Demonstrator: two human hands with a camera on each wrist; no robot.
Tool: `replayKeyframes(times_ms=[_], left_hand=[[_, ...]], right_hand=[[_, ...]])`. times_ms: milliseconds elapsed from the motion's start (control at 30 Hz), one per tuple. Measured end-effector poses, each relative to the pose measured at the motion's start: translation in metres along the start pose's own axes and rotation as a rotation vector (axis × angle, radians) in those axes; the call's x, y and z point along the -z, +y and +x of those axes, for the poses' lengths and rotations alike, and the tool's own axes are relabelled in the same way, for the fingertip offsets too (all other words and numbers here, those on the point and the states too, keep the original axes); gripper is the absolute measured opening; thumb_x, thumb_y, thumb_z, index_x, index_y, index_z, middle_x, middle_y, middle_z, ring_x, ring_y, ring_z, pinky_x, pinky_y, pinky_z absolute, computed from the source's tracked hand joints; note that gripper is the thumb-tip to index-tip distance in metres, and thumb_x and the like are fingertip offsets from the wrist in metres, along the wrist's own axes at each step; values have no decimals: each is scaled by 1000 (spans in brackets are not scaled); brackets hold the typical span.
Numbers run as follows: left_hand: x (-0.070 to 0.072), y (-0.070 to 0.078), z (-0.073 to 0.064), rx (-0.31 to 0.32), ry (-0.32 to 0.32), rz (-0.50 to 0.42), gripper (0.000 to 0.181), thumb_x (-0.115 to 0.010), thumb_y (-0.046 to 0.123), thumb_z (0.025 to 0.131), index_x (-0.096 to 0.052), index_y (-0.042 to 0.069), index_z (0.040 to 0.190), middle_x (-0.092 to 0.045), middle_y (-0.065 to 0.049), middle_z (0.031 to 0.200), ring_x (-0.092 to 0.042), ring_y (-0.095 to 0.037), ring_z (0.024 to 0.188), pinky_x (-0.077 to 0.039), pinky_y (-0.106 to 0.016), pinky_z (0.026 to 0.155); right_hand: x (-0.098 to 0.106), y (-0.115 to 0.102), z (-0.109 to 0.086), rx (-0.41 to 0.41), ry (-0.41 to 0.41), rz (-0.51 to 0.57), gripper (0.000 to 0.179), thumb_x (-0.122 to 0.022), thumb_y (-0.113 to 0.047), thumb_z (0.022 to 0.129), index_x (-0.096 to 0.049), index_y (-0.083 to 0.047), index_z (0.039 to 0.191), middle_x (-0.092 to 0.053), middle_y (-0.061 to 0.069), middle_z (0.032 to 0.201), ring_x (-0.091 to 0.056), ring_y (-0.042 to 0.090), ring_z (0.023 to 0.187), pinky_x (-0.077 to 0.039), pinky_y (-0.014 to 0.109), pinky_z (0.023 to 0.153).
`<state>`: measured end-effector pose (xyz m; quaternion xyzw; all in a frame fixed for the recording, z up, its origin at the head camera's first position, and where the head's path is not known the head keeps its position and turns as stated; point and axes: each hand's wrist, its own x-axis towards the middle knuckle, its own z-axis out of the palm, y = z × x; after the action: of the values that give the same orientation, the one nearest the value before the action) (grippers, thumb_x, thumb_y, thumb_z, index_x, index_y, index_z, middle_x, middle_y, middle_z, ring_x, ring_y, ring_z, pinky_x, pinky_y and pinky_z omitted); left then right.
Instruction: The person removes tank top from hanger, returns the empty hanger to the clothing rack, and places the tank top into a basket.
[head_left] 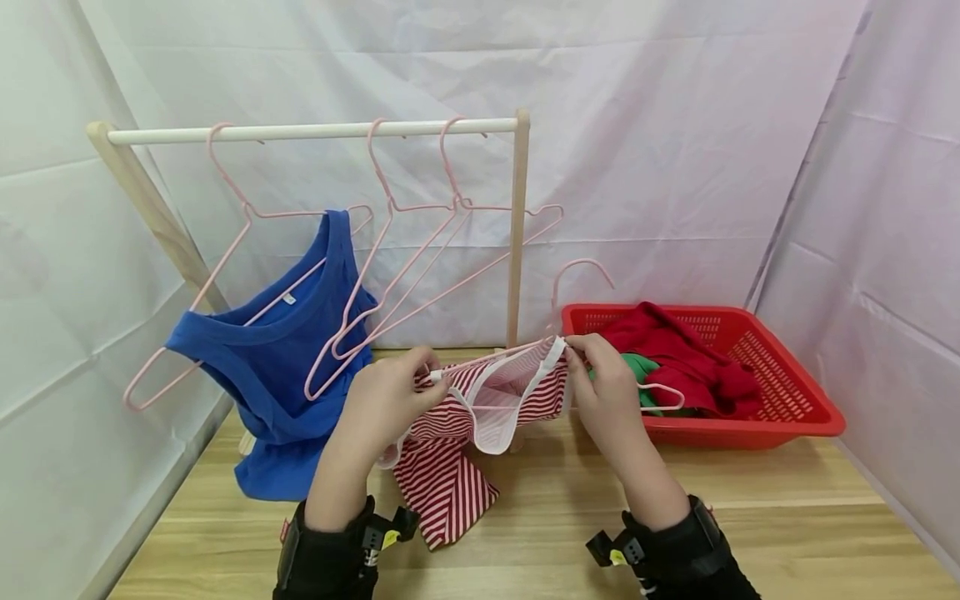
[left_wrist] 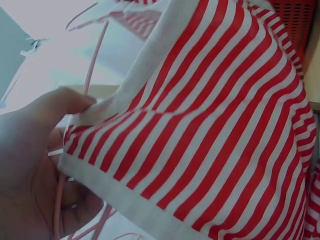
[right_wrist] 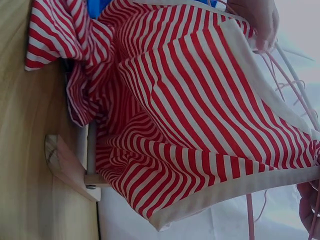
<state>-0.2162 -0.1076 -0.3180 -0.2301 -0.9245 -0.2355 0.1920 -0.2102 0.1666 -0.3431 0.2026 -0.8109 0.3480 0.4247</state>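
Note:
A red-and-white striped sleeveless top [head_left: 446,483] with white trim hangs between the two hands above the table. My left hand [head_left: 382,404] pinches one shoulder strap, and in the left wrist view a pink hanger wire [left_wrist: 93,65] passes by its thumb. My right hand [head_left: 606,400] pinches the white-edged strap at the other side. Behind the top is a pink hanger, its hook [head_left: 581,261] rising up and one end [head_left: 663,387] jutting out past the right hand. In the right wrist view the top's striped cloth [right_wrist: 200,90] spreads between both hands; its lower part hangs bunched.
A wooden rack with a white rail [head_left: 315,132] stands at the back left. On it hang a blue tank top [head_left: 292,358] on a pink hanger and two bare pink hangers [head_left: 382,171]. At right, a red basket [head_left: 806,408] holds dark red cloth [head_left: 675,358] and green cloth [head_left: 640,367].

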Motion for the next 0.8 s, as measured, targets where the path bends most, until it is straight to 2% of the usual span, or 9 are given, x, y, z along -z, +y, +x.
replayKeyframes(times_ms=[167,367,533,633,800], left_hand=[[1,-6,1,-51,22,-41,17,-74,24,85,-62,17,95,-47,9,60,-39,-9,48,-31,-29,46],[4,-15,1,5,14,-177,20,-73,20,86,-64,17,104,-52,6,68,-45,-12,55,-39,-33,52],[5,-21,-2,34,14,-309,22,-70,10,87,-63,15,108,-62,1,87,-49,-16,63,-43,-34,55],[5,-24,-4,35,17,-347,22,-69,8,88,-62,12,109,-64,-1,93,-49,-17,65,-43,-33,56],[4,-29,-3,33,11,-355,23,-67,7,89,-62,11,111,-64,-3,97,-50,-18,67,-43,-33,58]], right_hand=[[3,6,-1,-27,14,18,13,-65,4,90,-65,4,103,-63,10,92,-57,19,83,-48,29,75],[9,10,-3,-68,35,37,12,-64,3,91,-65,5,103,-63,11,93,-59,18,85,-43,13,77],[14,12,-2,-83,45,30,11,-63,3,92,-65,4,103,-63,11,92,-58,17,86,-42,13,76],[15,14,-2,-80,44,27,12,-63,3,92,-65,4,103,-63,11,92,-57,16,85,-42,13,77],[15,19,0,-71,37,37,11,-63,4,91,-64,5,102,-63,12,92,-58,17,86,-43,13,79]])
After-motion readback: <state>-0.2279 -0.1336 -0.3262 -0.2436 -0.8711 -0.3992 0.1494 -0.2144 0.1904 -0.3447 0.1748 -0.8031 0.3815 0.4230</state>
